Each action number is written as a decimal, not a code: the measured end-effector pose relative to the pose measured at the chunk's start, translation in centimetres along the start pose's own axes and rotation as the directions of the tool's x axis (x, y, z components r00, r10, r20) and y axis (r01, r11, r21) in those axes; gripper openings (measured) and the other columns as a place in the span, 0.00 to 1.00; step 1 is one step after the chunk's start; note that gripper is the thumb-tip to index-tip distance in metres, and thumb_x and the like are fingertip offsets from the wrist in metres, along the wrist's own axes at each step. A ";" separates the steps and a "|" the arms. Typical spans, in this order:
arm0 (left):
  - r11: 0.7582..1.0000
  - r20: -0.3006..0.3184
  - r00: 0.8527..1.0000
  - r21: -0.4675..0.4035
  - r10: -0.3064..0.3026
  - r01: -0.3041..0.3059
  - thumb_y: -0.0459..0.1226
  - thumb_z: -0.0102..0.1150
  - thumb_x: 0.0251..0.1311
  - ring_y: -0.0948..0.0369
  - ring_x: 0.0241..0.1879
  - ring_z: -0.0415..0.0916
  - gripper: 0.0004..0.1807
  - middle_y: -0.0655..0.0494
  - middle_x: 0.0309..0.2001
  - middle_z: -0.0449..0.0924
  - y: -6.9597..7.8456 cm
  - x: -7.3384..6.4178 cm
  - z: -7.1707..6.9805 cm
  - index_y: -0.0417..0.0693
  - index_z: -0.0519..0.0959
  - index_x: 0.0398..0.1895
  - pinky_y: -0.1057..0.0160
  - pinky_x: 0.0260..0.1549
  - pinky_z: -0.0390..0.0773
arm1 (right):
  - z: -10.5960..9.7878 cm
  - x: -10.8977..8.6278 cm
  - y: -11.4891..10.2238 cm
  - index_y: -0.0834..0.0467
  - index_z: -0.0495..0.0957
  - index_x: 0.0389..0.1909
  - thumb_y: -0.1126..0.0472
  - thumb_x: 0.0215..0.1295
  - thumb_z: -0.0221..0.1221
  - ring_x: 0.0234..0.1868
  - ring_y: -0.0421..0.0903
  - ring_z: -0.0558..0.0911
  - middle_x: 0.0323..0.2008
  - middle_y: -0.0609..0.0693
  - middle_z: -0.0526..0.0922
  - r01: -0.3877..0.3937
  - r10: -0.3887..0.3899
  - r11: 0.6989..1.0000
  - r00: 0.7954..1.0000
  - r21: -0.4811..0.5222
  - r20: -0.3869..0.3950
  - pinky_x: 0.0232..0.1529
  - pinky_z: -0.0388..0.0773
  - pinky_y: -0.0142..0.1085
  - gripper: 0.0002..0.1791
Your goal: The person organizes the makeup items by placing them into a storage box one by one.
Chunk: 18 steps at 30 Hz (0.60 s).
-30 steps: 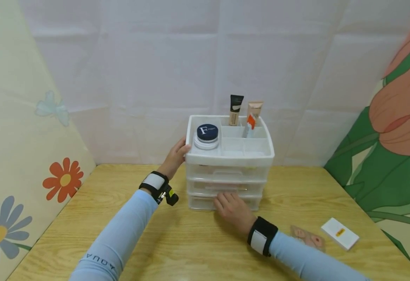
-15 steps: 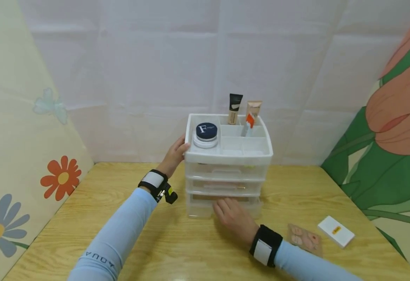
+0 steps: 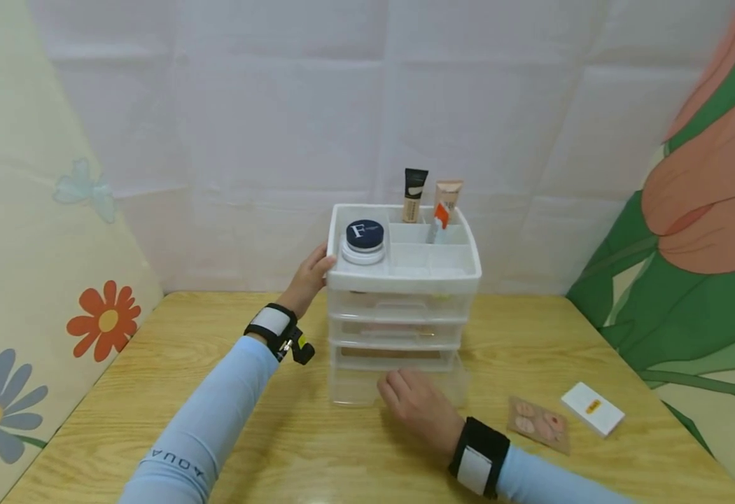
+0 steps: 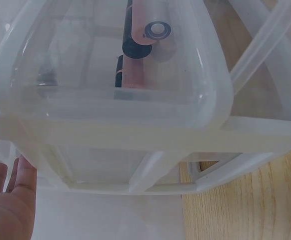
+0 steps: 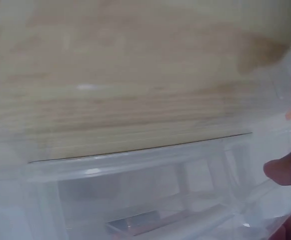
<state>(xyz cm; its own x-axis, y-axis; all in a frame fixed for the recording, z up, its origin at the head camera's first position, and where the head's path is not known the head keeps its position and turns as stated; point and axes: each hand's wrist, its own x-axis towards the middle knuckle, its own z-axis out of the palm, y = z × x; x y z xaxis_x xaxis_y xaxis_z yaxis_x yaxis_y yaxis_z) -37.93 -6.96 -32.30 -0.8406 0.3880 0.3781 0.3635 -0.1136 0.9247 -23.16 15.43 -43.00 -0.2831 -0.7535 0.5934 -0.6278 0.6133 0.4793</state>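
A white, clear-fronted drawer organizer point(image 3: 402, 283) stands on the table. My left hand point(image 3: 306, 283) rests against its upper left side, with fingers point(image 4: 23, 177) laid nearly straight along it. The bottom drawer point(image 3: 351, 388) is pulled partway out toward me. My right hand point(image 3: 419, 406) holds the front of this drawer, fingers curled at its edge; the right wrist view shows the thumb point(image 5: 288, 167) on one side of the clear plastic and fingers on the other. Pink and black cylindrical items point(image 4: 138, 30) show through the organizer's side.
In the top tray sit a dark-lidded round jar point(image 3: 365, 236), a black-and-beige tube point(image 3: 413, 196), a pinkish tube point(image 3: 449, 191) and an orange-capped tube point(image 3: 440, 218). A beige card-like palette point(image 3: 539, 424) and a white box point(image 3: 593, 408) lie on the wooden table point(image 3: 229, 420) at right.
The bottom drawer has slid out toward me, with my right hand drawing back along with it. My left hand keeps its place on the organizer's side. The head view has shifted slightly.
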 end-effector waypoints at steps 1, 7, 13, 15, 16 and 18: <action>1.000 -0.001 1.000 0.001 0.001 -0.001 0.43 0.42 0.66 0.49 0.61 0.63 0.36 0.38 0.71 0.56 0.0 0.0 0.0 0.39 0.51 0.75 0.48 0.61 0.65 | -0.2 0.0 -0.2 0.64 0.76 0.36 0.74 0.71 0.25 0.31 0.47 0.73 0.32 0.53 0.74 -0.002 0.002 1.000 1.000 0.012 0.006 0.29 0.74 0.35 0.27; 1.000 0.006 1.000 0.002 0.000 0.000 0.43 0.41 0.67 0.49 0.63 0.61 0.35 0.40 0.72 0.55 0.0 0.1 -0.1 0.40 0.51 0.76 0.48 0.62 0.64 | -1.4 0.3 -1.3 0.63 0.77 0.34 0.72 0.74 0.25 0.29 0.45 0.73 0.30 0.51 0.74 0.016 -0.015 0.999 0.999 0.043 -0.028 0.29 0.74 0.33 0.28; 1.000 0.010 1.000 -0.008 -0.004 0.004 0.41 0.41 0.67 0.49 0.63 0.61 0.35 0.39 0.72 0.55 -0.1 0.0 -0.2 0.40 0.50 0.76 0.48 0.62 0.64 | -2.3 0.2 -2.3 0.61 0.76 0.33 0.72 0.74 0.26 0.27 0.43 0.72 0.29 0.50 0.73 0.022 -0.020 0.999 0.999 0.041 -0.047 0.27 0.72 0.31 0.26; 1.000 0.012 1.000 -0.006 0.000 0.000 0.42 0.41 0.67 0.49 0.63 0.61 0.36 0.39 0.72 0.55 -0.2 0.0 -0.2 0.41 0.50 0.76 0.48 0.62 0.64 | -2.5 0.1 -2.5 0.61 0.75 0.32 0.73 0.73 0.26 0.27 0.43 0.71 0.28 0.50 0.71 0.022 -0.020 0.999 0.999 0.033 -0.045 0.25 0.71 0.31 0.26; 1.000 0.013 1.000 -0.006 0.002 -0.002 0.42 0.41 0.66 0.49 0.63 0.61 0.36 0.39 0.72 0.55 -0.2 0.0 -0.2 0.41 0.50 0.76 0.48 0.62 0.64 | -2.6 0.0 -2.6 0.61 0.74 0.32 0.73 0.72 0.26 0.26 0.43 0.71 0.28 0.50 0.71 0.021 -0.019 0.999 0.999 0.031 -0.044 0.25 0.70 0.31 0.25; 1.000 0.017 1.000 -0.006 0.009 -0.008 0.43 0.42 0.66 0.50 0.62 0.62 0.37 0.40 0.72 0.55 -0.2 0.0 -0.1 0.41 0.50 0.76 0.49 0.61 0.65 | -2.7 -0.2 -2.7 0.61 0.74 0.32 0.73 0.72 0.25 0.26 0.43 0.70 0.27 0.50 0.70 0.019 -0.018 0.999 0.999 0.028 -0.042 0.24 0.69 0.31 0.25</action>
<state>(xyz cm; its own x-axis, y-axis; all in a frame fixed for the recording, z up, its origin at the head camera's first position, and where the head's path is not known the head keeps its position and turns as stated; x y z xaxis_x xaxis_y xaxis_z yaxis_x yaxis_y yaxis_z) -37.99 -7.05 -32.45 -0.8305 0.4024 0.3851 0.3680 -0.1225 0.9217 -19.44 14.59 -42.64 -0.2407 -0.7537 0.6116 -0.6532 0.5918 0.4723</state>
